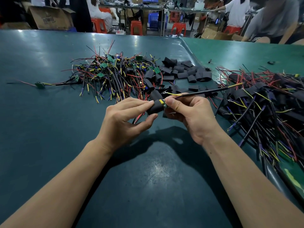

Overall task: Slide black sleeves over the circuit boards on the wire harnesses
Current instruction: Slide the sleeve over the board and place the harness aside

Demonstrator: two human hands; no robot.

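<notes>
Your left hand (125,119) pinches a black sleeve (154,108) between thumb and forefinger, raised above the green bench (49,129). Your right hand (189,116) grips the wire harness (202,92) at the sleeve's right-hand mouth, thumb pressing near the board end. The circuit board (164,104) sits mostly inside the sleeve; only a small green edge with a yellow part shows at the opening. The harness's black cable runs up and to the right from your right hand, ending in a yellow lead. Red wires hang below the sleeve, under your left hand.

Bench contents:
- Unsleeved harness pile (111,74) beyond your left hand, green boards bare, with red, yellow, blue and black leads tangled.
- One stray harness (40,84) lies apart at the far left of that pile.
- Loose sleeve pile (184,70) at centre back, just right of the unsleeved pile, flat black pieces heaped.
- Sleeved harness pile (263,102) at your right, near your right hand, boards covered in black.

Background: red stools (136,27), a cardboard box (51,18), seated people at other benches, detail blurred
</notes>
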